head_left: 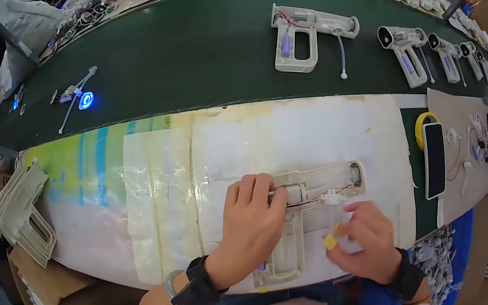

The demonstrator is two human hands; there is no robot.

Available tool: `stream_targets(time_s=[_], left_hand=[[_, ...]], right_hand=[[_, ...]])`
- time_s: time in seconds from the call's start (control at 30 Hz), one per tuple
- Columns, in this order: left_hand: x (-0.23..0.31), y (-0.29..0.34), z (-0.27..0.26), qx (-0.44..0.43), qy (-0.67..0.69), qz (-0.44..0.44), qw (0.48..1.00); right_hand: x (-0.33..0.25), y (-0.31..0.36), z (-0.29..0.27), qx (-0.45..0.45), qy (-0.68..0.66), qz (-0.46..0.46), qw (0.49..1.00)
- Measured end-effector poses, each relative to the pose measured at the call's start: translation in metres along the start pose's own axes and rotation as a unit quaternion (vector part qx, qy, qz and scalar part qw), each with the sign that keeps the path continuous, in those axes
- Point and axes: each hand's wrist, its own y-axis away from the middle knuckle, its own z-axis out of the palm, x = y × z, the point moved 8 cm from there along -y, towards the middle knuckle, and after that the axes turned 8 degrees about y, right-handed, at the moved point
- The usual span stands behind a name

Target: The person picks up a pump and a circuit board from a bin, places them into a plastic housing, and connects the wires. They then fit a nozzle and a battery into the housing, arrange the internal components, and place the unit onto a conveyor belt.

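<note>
On the white-covered bench in front of me lies a white plastic gun-shaped housing half (331, 173), its open side up. Thin red wires run inside its barrel, and a small round part sits at the barrel's right end. My left hand (252, 216) is closed over the barrel's left end, gripping it and a pale cylindrical part (294, 194) inside. A white cap-like piece (332, 198) stands at the barrel's lower edge. Just below it is my right hand (367, 242), fingers curled into a pinch and slightly blurred. Yellow patches (330, 242) show at its fingertips; what they hold is unclear.
Beyond the bench runs a dark green belt (175, 60) carrying an open housing assembly (297, 45), several more at right, and a blue-lit part (86, 100). Stacked white shells (22, 208) stand left. A phone (434, 159) and yellow tape roll (424, 127) lie right.
</note>
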Motion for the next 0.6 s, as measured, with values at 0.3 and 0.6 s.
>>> stream_targets(time_s=[0.3, 0.6], left_hand=[[-0.003, -0.012, -0.009, 0.017, 0.009, 0.006, 1.0], [-0.011, -0.013, -0.001, -0.02, 0.06, 0.006, 0.998]], right_hand=[[0.007, -0.016, 0.018, -0.007, 0.119, 0.051, 0.992], [0.053, -0.001, 0.011, -0.043, -0.031, 0.287, 0.957]])
